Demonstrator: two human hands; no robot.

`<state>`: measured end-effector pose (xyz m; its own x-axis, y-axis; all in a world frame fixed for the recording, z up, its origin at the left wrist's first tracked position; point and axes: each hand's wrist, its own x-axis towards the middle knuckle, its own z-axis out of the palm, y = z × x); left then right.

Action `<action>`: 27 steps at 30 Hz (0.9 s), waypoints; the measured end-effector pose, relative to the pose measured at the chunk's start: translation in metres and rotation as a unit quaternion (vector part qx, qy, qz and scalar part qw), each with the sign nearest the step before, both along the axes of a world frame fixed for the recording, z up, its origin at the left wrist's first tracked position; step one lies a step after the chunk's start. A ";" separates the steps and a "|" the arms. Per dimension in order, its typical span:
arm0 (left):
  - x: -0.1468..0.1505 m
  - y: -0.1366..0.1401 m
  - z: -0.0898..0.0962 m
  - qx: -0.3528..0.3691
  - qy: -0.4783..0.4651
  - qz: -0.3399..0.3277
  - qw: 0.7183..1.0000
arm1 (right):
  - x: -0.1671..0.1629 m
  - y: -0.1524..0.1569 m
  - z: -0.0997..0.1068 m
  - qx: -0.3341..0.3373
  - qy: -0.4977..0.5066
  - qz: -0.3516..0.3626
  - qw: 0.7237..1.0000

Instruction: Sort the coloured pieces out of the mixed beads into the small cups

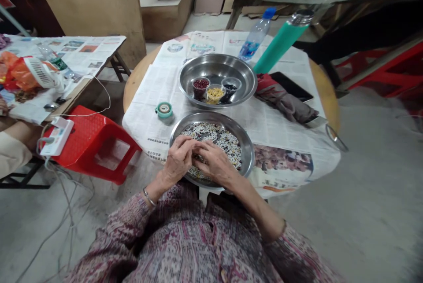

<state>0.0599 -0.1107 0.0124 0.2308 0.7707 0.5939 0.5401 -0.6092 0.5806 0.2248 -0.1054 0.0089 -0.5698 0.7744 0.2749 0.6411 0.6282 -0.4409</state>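
Observation:
My left hand [180,156] and my right hand [214,159] meet over the near edge of a shallow steel basin [249,159]. Fingers of both hands are bent and pressed together at the tips; whatever they pinch is too small or hidden. Spread over the basin's bottom are mixed small grains or beads [231,144], mostly white and black with some yellow. Just beyond stands a second steel basin [243,76]. It holds clear cups: one of dark red pieces [201,86], one of yellow pieces [215,93] and one of black pieces [230,91].
Newspaper [148,93] covers the round table. A green tape roll [164,109] lies left of the basins. Behind right stand a water bottle [256,36] and a green flask [280,43], near a folded umbrella [284,102] and a dark phone [292,86]. A red stool [95,137] is at left.

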 end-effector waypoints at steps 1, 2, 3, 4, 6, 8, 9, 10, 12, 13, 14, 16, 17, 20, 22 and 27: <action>0.000 -0.001 0.000 0.004 -0.007 0.002 1.000 | 0.000 -0.003 0.000 0.005 0.000 0.010 1.000; 0.000 -0.001 0.000 0.008 -0.014 0.004 1.000 | -0.002 -0.004 0.000 0.012 -0.004 0.019 1.000; 0.000 -0.002 0.000 0.011 -0.021 0.006 1.000 | -0.004 -0.006 0.000 0.020 -0.012 0.026 0.999; 0.000 -0.002 0.000 0.011 -0.027 0.007 1.000 | -0.006 -0.006 0.000 0.027 -0.023 0.031 0.999; 0.000 -0.002 -0.001 0.006 -0.031 0.008 0.999 | -0.011 -0.005 -0.002 0.035 -0.053 0.040 0.997; 0.000 -0.002 -0.001 0.001 -0.026 0.003 1.000 | -0.013 -0.001 -0.003 0.040 -0.081 0.035 0.995; 0.000 -0.002 -0.001 -0.001 -0.023 0.001 1.000 | -0.013 0.001 -0.004 0.043 -0.090 0.026 0.995; -0.001 -0.002 -0.001 -0.001 -0.019 -0.001 1.000 | -0.011 0.003 -0.004 0.049 -0.095 0.012 0.994; -0.001 -0.001 0.000 0.003 -0.013 -0.004 1.000 | -0.004 0.007 -0.003 0.057 -0.098 -0.023 0.993; -0.001 -0.001 0.000 0.005 -0.010 -0.005 1.000 | 0.001 0.008 -0.003 0.059 -0.097 -0.041 0.993; -0.001 -0.001 0.001 0.008 -0.008 -0.006 1.000 | 0.008 0.009 -0.002 0.060 -0.096 -0.059 0.992; -0.001 0.000 0.001 0.014 -0.006 -0.007 1.000 | 0.023 0.008 -0.002 0.060 -0.092 -0.086 0.990; -0.001 0.000 0.001 0.016 -0.006 -0.007 1.000 | 0.030 0.006 -0.002 0.060 -0.088 -0.095 0.990; -0.001 -0.001 0.000 0.018 -0.013 -0.009 1.000 | 0.049 -0.005 -0.001 0.058 -0.075 -0.096 0.991; -0.001 -0.001 -0.001 0.020 -0.017 -0.013 1.000 | 0.055 -0.013 0.001 0.049 -0.070 -0.079 0.993; -0.008 0.004 0.001 0.037 -0.013 -0.023 0.999 | 0.050 -0.027 0.007 0.007 -0.049 -0.033 0.998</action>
